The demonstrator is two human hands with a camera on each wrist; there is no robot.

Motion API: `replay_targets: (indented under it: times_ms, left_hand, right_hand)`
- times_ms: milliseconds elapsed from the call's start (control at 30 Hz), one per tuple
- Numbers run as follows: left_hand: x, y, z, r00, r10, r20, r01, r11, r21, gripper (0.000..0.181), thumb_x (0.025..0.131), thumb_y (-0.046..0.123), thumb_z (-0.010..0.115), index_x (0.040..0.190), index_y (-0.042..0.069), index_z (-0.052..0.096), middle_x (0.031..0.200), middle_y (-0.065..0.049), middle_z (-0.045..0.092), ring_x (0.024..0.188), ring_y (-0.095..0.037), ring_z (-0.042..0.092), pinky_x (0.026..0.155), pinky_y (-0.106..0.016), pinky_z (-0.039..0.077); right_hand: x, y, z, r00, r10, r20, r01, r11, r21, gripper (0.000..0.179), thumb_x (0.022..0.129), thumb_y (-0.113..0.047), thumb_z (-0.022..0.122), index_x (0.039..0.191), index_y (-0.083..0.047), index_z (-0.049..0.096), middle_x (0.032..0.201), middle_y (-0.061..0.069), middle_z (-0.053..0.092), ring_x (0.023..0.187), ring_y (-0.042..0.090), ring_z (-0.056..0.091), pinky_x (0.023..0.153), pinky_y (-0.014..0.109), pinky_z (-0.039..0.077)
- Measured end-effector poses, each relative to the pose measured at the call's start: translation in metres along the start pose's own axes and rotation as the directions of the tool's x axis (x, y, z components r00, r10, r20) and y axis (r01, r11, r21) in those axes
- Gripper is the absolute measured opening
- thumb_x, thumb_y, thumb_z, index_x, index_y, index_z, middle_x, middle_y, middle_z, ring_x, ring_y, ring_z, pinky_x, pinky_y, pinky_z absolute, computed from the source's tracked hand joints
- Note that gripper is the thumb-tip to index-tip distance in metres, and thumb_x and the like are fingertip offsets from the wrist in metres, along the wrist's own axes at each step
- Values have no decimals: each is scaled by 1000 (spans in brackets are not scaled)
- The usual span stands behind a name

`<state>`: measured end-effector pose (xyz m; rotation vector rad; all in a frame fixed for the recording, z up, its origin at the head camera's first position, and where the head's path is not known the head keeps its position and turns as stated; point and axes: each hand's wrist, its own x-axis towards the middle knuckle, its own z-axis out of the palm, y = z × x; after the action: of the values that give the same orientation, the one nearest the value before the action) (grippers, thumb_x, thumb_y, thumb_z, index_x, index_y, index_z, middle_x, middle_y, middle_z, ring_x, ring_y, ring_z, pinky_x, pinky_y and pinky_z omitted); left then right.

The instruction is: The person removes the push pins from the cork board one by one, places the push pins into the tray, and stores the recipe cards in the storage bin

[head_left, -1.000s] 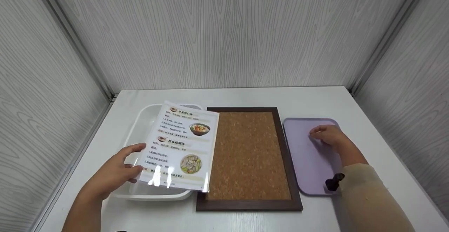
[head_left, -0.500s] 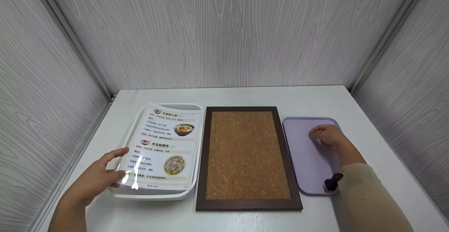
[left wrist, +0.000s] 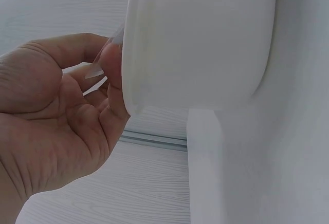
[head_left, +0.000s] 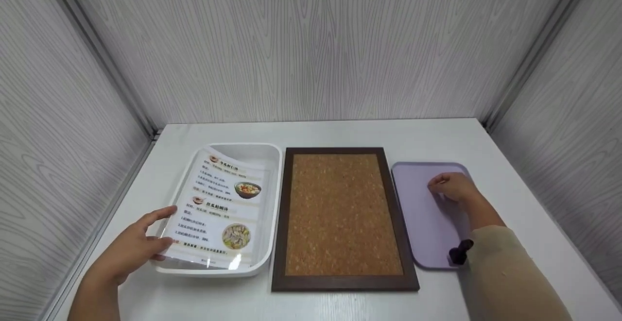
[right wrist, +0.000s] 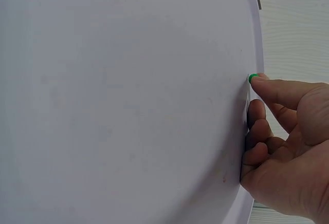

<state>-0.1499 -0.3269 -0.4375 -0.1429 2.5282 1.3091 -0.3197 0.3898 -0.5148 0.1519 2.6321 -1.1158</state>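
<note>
A laminated recipe sheet [head_left: 209,214] with printed text and two pictures of soup bowls lies slanted in the white plastic basin [head_left: 278,185], at the left of the head view. My left hand [head_left: 127,252] pinches its lower left edge at the basin's rim. In the left wrist view a clear corner of the sheet [left wrist: 95,71] sticks out between thumb and fingers. On the right, my right hand [head_left: 454,187] rests low over the lilac tray [head_left: 420,224]. Its thumb and forefinger pinch a small green thing [right wrist: 253,77], mostly hidden, whose kind I cannot make out.
A cork board [head_left: 342,214] in a dark brown frame lies flat between basin and tray. All stand on a white table [head_left: 320,306], closed in by grey wood-grain panels [head_left: 301,44] at the back and both sides.
My left hand has moved left and down with the recipe sheet, from partly over the cork board into the basin. My right hand has stayed over the lilac tray.
</note>
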Motion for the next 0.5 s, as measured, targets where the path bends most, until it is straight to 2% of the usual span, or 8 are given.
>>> replay_targets:
  times_ms: [200, 267, 367, 500]
  left_hand:
    - [4, 2, 6, 1000, 11, 9, -11, 1000, 4, 87, 101, 7, 69, 173, 13, 22, 174, -27, 25, 106, -23, 74, 80, -35, 64]
    - [5, 3, 7, 1000, 17, 12, -17, 1000, 0, 89, 100, 8, 71, 173, 12, 20, 173, -28, 26, 107, -25, 75, 80, -36, 64]
    - [5, 2, 8, 1000, 17, 16, -17, 1000, -1, 89, 100, 10, 72, 171, 6, 20, 171, -30, 29, 108, -24, 76, 81, -36, 65]
    - [6, 2, 6, 1000, 7, 1, -7, 1000, 30, 85, 100, 15, 75, 168, 0, 26, 157, -29, 41, 104, -20, 73, 79, -33, 65]
  right_hand:
    - [0, 0, 0, 1000, -5, -9, 5, 999, -47, 32, 106, -23, 67, 127, 0, 73, 120, 14, 71, 103, 23, 62, 79, 29, 48]
    - [1, 1, 0, 1000, -5, -12, 5, 999, -52, 32, 106, -23, 67, 128, -1, 73, 119, 13, 71, 102, 21, 62, 79, 29, 49]
    - [1, 3, -1, 1000, -27, -12, 27, 999, -38, 33, 106, -22, 66, 129, 1, 73, 110, 8, 72, 93, 16, 61, 77, 28, 49]
    - [2, 8, -3, 999, -43, -13, 43, 999, -4, 34, 106, -19, 65, 131, 3, 73, 97, -1, 69, 85, 12, 58, 74, 27, 50]
